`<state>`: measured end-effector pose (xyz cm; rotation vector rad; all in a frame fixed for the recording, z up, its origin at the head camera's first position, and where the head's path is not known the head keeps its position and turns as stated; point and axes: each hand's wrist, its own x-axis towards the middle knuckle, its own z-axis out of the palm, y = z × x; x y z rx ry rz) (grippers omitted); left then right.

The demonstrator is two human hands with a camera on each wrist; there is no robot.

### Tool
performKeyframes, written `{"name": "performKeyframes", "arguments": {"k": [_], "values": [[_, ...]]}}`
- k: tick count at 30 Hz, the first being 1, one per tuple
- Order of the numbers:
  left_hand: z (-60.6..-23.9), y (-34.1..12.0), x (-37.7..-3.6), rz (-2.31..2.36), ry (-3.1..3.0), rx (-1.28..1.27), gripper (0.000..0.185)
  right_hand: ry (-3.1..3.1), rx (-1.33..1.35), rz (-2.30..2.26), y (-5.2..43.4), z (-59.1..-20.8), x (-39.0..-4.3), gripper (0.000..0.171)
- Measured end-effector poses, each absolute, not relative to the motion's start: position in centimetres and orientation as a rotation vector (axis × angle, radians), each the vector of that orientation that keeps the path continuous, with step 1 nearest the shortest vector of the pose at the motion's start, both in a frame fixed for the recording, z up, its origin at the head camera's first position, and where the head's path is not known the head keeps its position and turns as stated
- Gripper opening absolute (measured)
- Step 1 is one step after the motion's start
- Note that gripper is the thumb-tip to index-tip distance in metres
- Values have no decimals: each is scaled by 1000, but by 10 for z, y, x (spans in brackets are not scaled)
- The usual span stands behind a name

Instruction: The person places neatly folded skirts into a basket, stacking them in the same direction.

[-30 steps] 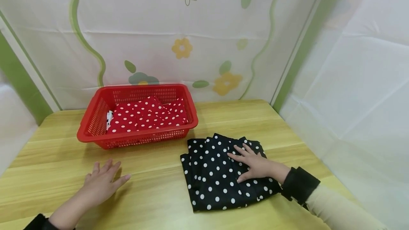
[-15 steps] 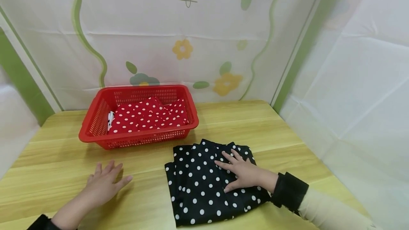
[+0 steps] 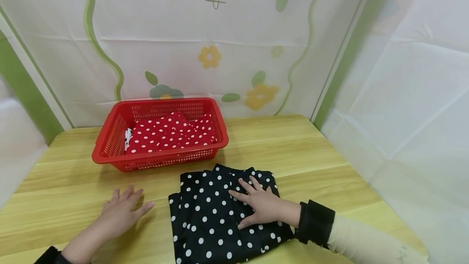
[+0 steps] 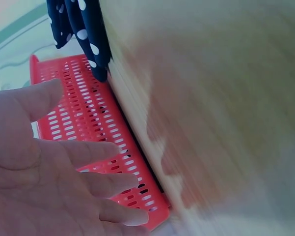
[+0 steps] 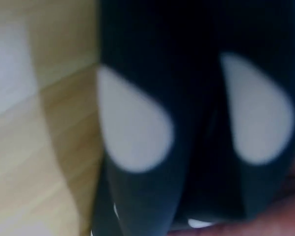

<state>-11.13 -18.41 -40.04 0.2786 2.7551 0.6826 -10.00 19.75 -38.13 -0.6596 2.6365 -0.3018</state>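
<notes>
A black cloth with white polka dots (image 3: 209, 219) lies folded in layers at the front middle of the table. On top of it rests my right hand (image 3: 261, 205), palm down with fingers spread. In the right wrist view the dotted cloth (image 5: 196, 113) fills most of the picture, blurred, with a bit of the hand at the lower right. My left hand (image 3: 119, 213) hovers low over the table to the left of the cloth, fingers spread, holding nothing. The left wrist view shows its palm (image 4: 34, 177) in front of the red basket (image 4: 88, 108).
A red plastic basket (image 3: 161, 159) stands at the back left with red polka-dot cloth (image 3: 168, 133) in it. A small black-and-white piece (image 3: 128, 138) shows at its left inside. Behind the wooden table (image 3: 286, 146) hangs a printed white curtain (image 3: 176, 19).
My right hand has slid the black dotted cloth to the left and toward me, staying flat on top of it. The left hand has barely moved.
</notes>
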Motion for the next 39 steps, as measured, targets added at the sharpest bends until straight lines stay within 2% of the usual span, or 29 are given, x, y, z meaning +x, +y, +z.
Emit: {"name": "performKeyframes", "arguments": {"k": [19, 22, 25, 28, 30, 35, 39], "values": [[-394, -186, -105, 735, 2754, 347, 80, 2646, -674, -230, 154, -381, -105, 84], [-394, -182, -106, 791, 2697, 301, 83, 2647, -681, -355, 157, -379, -103, 83], [-394, -179, -107, 844, 2671, 283, 84, 2685, -660, -672, 170, -372, -107, 74], [-395, -179, -105, 927, 2682, 283, 80, 2746, -505, -1039, 194, -363, -113, 56], [-396, -180, -102, 1014, 2669, 272, 75, 2748, -310, -1227, 212, -360, -119, 47], [-399, -187, -95, 1297, 2473, 124, 66, 2536, 167, -1372, 251, -364, -123, 48], [-402, -191, -89, 1517, 2201, 38, 60, 2316, 234, -1429, 268, -372, -119, 53]]}}
